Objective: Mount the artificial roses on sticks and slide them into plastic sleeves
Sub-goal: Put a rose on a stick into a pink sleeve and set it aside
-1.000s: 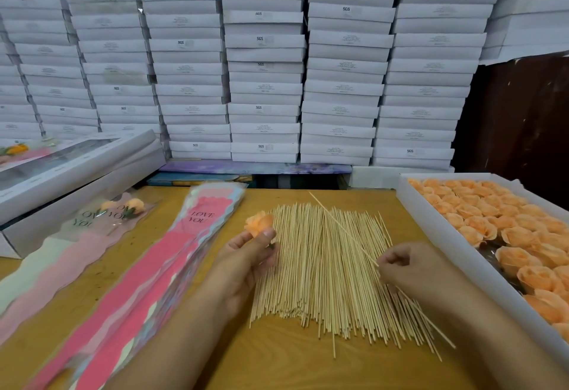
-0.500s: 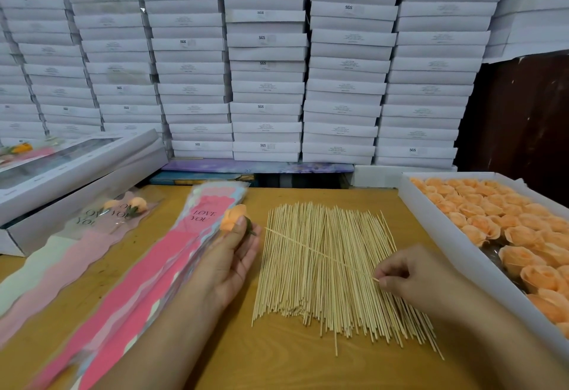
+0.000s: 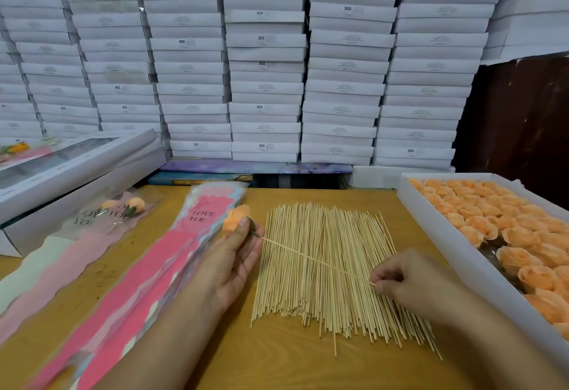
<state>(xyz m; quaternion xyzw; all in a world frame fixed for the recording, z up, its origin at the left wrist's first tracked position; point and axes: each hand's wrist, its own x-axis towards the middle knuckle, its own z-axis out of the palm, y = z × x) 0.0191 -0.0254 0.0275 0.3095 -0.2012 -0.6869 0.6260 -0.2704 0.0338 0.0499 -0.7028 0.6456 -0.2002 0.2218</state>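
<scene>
- The left hand [image 3: 232,262] is holding a peach rose [image 3: 236,218] at its fingertips, over the near edge of the pink sleeves [image 3: 147,275].
- The right hand [image 3: 406,283] is pinching the near end of one thin stick [image 3: 314,258], whose far tip is meeting the rose's green base.
- The stick is slanting above the loose stick pile [image 3: 326,266] on the bench [image 3: 277,365].
- More peach roses are filling the white tray [image 3: 437,232] on the right.

Even soft indoor light, faint shadows, wide-angle bending at edges, slight blur
</scene>
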